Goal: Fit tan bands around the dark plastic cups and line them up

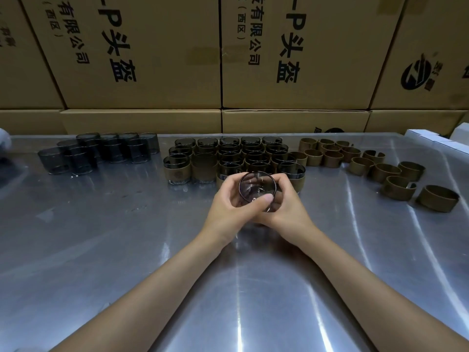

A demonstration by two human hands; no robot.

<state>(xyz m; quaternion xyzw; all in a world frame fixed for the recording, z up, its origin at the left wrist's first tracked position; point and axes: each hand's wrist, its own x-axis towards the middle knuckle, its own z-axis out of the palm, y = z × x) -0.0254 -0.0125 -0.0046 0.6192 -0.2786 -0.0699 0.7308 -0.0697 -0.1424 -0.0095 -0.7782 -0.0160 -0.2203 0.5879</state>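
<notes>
While we look down through the head camera, both of our hands meet over the steel table [101,250], and between them sits a dark plastic cup [256,189], mouth up toward us. Our left hand [229,207] curls round its left side, thumb across the near rim; our right hand [285,207] wraps the right side, fingers curled at the far rim. Whether a tan band already sits on this cup we cannot tell. Just beyond the held cup stand the banded cups [203,168] in rows; left of them cluster bare dark cups [101,151], right of them loose tan bands [380,168]. Printed cardboard cartons [152,59] rise behind the table.
</notes>
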